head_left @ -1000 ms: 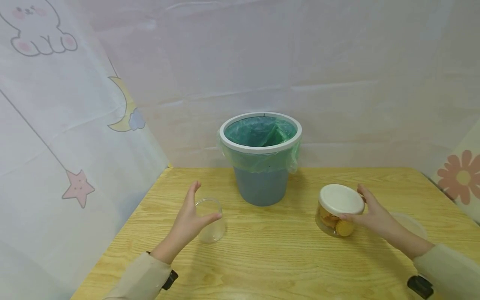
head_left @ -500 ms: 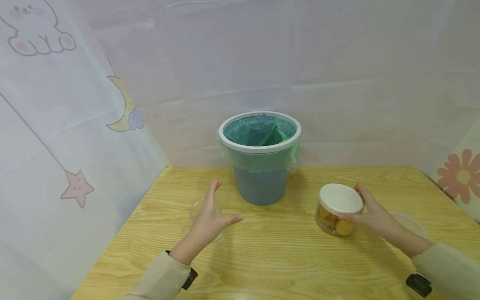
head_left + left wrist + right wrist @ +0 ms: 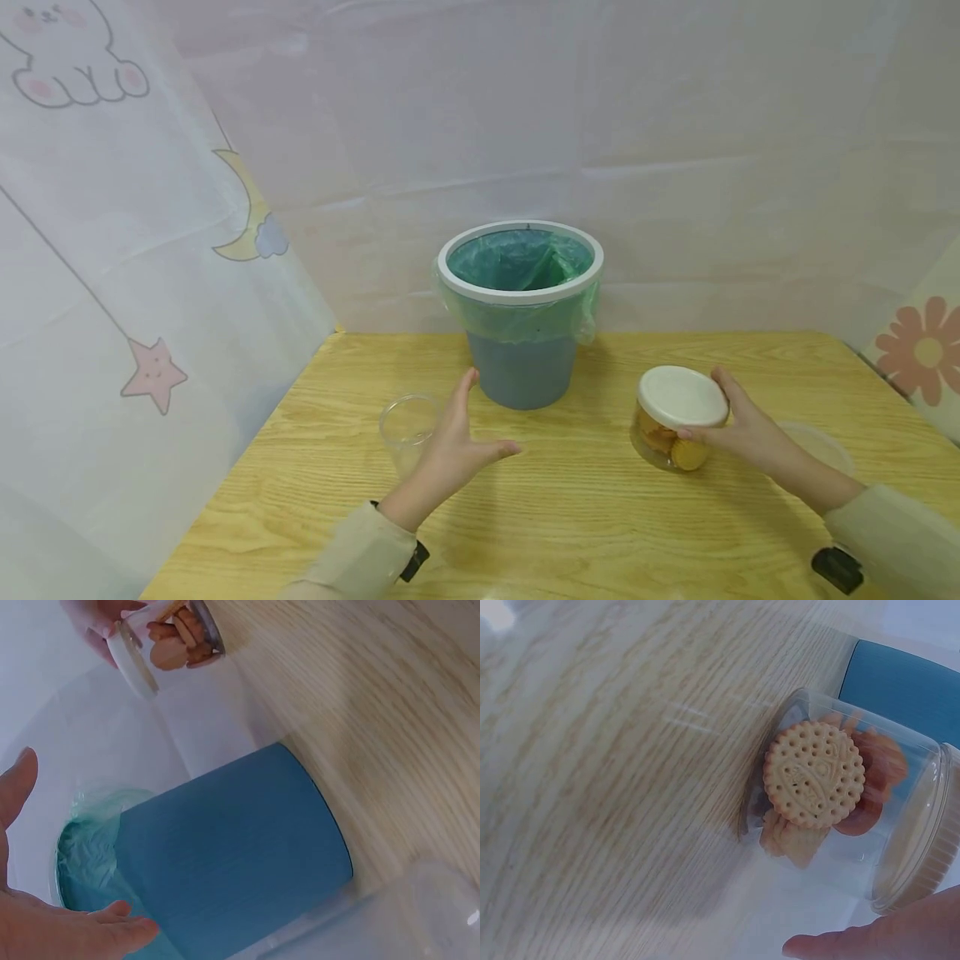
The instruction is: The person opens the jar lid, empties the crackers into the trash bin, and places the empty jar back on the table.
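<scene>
A clear jar of biscuits with a white lid stands on the right side of the table. My right hand grips it near the lid, thumb at the front and fingers behind. One round biscuit shows against the jar wall in the right wrist view. My left hand is above the table, thumb and fingers spread wide, holding nothing. Behind it, partly hidden, stands a clear plastic cup. The left hand is in front of a blue bin lined with a green bag.
The bin stands at the back middle of the wooden table, close to the pale curtain. A translucent round disc lies partly under my right forearm.
My left hand has moved to the right, past the clear cup and towards the bin, with fingers still spread. My right hand and the jar have stayed where they were.
</scene>
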Demonstrator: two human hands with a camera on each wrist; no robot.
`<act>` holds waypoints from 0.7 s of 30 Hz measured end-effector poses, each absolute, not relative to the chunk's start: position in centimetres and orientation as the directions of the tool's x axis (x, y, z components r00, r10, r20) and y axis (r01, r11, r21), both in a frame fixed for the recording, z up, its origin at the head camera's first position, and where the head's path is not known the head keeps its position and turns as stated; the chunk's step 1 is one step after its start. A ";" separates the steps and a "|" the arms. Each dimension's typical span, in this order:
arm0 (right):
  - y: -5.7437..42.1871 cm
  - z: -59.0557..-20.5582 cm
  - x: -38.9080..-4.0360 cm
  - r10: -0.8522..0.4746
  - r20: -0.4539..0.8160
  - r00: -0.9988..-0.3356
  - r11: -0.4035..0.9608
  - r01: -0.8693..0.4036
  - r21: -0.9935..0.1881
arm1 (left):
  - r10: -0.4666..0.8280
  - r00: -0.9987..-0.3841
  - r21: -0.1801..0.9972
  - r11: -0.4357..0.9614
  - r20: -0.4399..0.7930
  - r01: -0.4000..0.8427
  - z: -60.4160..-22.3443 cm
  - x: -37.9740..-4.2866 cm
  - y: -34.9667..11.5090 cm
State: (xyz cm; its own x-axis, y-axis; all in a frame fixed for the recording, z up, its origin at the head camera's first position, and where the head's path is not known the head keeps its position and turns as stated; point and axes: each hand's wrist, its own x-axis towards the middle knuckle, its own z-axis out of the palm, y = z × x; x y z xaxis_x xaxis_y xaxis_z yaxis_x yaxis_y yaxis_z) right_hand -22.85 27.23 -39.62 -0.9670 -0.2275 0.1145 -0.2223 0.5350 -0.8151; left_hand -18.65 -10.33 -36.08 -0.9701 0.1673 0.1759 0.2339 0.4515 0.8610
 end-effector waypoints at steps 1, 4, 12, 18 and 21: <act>27.2 -39.6 -22.9 -0.228 0.110 -0.968 0.537 -0.219 -0.815 | 0.173 -0.970 0.863 0.450 0.169 0.231 -36.2 -18.7 -10.1; 27.2 -39.5 -22.9 -0.231 0.098 -0.968 0.537 -0.211 -0.817 | 0.191 -0.969 0.866 0.446 0.157 0.228 -36.6 -18.8 -9.4; 27.2 -39.6 -23.0 -0.230 0.074 -0.970 0.547 -0.192 -0.815 | 0.221 -0.967 0.872 0.440 0.127 0.215 -37.3 -19.2 -8.0; 27.3 -39.7 -23.1 -0.224 0.073 -0.972 0.545 -0.187 -0.817 | 0.250 -0.962 0.866 0.450 0.115 0.220 -37.8 -19.5 -7.0; 27.3 -39.7 -23.1 -0.220 0.067 -0.973 0.547 -0.180 -0.817 | 0.260 -0.959 0.858 0.460 0.117 0.229 -37.9 -19.6 -6.5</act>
State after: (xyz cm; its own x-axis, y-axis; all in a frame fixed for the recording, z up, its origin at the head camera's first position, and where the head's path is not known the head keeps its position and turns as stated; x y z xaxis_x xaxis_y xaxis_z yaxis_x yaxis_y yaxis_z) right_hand -23.07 27.29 -39.68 -0.9731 -0.2205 0.0672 -0.1804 0.5473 -0.8172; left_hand -19.60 -6.53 -37.90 -0.9585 0.2600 0.1167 0.2293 0.4601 0.8577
